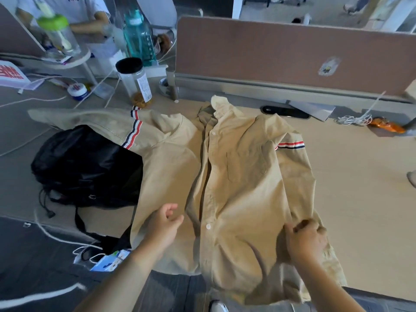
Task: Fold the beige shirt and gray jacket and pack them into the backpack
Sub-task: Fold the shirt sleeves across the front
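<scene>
The beige shirt [236,176] lies front up on the desk, collar away from me, buttons showing. Its left sleeve with red, white and blue stripes stretches out over the black backpack [85,167], which lies to the shirt's left. The other sleeve lies along the shirt's right side. My left hand [164,224] hovers over the lower left front panel with fingers loosely curled and nothing in them. My right hand [306,239] grips the fabric at the lower right hem. No gray jacket is in view.
A black-lidded jar [135,82], a teal bottle [138,34], a green-lidded cup [58,34] and cables crowd the far left of the desk [360,188]. A brown divider panel [292,52] runs along the back. A person in white sits behind it. The desk's near edge is at my waist.
</scene>
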`<state>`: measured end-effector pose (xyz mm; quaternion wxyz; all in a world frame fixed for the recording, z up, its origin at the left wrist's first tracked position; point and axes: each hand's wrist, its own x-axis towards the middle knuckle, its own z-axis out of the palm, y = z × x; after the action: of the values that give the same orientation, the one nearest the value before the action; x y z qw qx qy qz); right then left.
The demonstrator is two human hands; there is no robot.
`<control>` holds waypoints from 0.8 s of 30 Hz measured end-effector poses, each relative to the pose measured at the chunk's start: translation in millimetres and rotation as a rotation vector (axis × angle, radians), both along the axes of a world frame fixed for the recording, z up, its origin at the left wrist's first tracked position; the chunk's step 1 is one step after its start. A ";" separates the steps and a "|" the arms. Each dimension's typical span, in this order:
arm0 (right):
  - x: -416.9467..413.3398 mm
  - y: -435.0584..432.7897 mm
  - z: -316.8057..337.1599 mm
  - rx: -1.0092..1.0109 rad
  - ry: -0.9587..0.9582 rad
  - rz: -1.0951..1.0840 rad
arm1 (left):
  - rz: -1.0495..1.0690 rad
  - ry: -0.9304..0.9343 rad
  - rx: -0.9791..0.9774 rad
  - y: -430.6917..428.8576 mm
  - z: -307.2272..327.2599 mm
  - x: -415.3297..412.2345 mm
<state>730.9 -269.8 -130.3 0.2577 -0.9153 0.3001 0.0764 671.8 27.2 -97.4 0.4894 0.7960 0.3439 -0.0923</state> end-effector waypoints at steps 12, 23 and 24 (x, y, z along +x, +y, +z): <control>1.7 -80.7 2.8 0.094 0.362 -0.026 | -0.508 -0.058 0.242 -94.0 42.9 46.5; 48.0 -182.0 111.6 0.290 -0.071 0.008 | -0.866 0.042 0.209 -174.6 19.5 58.2; 55.3 -187.2 120.0 0.258 -0.067 0.033 | -0.880 0.051 0.203 -182.2 16.3 58.5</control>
<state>786.2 -457.0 -10.3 0.3819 -0.8813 0.2639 0.0880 730.3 -155.0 -81.1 0.3146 0.9079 -0.0081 -0.2769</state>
